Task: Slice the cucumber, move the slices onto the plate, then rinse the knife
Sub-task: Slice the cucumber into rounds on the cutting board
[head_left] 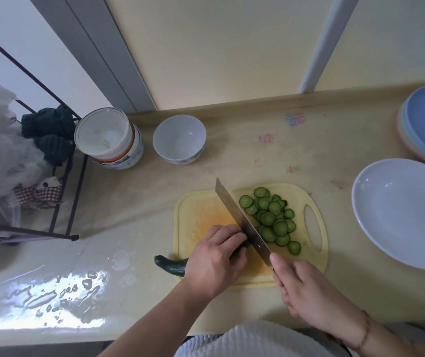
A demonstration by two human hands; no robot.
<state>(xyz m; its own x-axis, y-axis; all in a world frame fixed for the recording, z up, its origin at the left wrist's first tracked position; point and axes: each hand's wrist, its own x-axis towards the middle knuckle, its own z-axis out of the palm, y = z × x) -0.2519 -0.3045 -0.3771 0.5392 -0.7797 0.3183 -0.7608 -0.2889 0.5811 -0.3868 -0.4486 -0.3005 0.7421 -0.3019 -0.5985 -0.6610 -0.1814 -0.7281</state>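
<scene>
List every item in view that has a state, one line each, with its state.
cucumber: partly sliced, held down
slices: piled on cutting board
knife: gripped, blade at the cucumber
left hand: gripping cucumber
right hand: gripping knife
white plate: empty
bowl: upright, empty

You're at a pale yellow glossy countertop [270, 148]; behind it cream wall panels [219, 47] with grey strips; left of it a dark wire rack [75, 176]; window glare front-left.

On the yellow cutting board [201, 210], the left hand [215, 256] holds the cucumber [171, 265]; the right hand [306, 292] grips the knife [242, 220], slices [270, 219] piled right of its blade.
</scene>
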